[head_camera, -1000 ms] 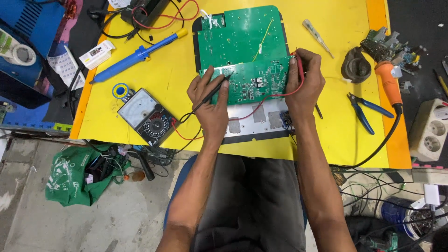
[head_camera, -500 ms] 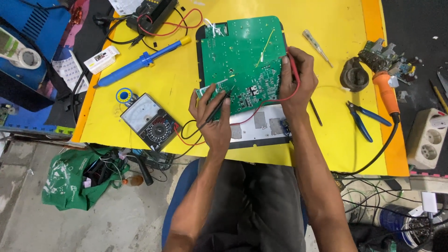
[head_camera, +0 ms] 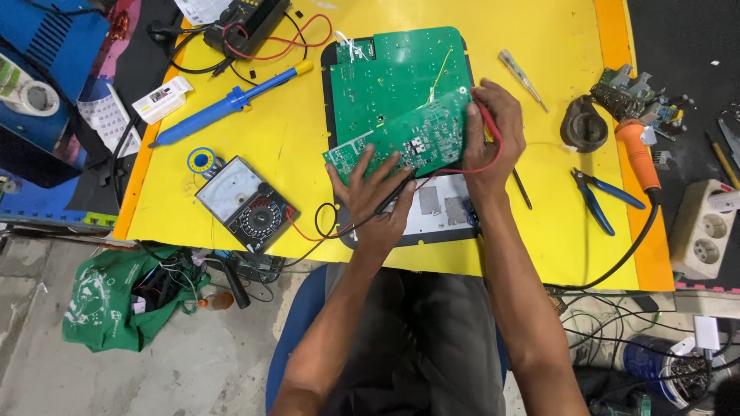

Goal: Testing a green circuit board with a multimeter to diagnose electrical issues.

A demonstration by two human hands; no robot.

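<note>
At the far left, a green bag sits on the floor below the near edge of the yellow table. On the table's left part lies a blue desoldering pump, set slantwise, with a small spool of solder just near of it. Beside the spool, an analogue multimeter lies face up, its red and black leads running right toward the person.

In the middle, a large green circuit board rests on a dark tray. A smaller green circuit board is tilted across its near edge. The left hand is closed around the black probe, with its fingertips resting against the near-left edge of the smaller board (the probe tip is hidden among the fingers). The right hand grips the right end of that board and pinches the red probe against it, the red lead looping around the hand.

Further right, a small tester screwdriver lies on the yellow surface, then a dark round part, blue-handled pliers and an orange-handled soldering iron. At the far right edge sits a white power socket block.
</note>
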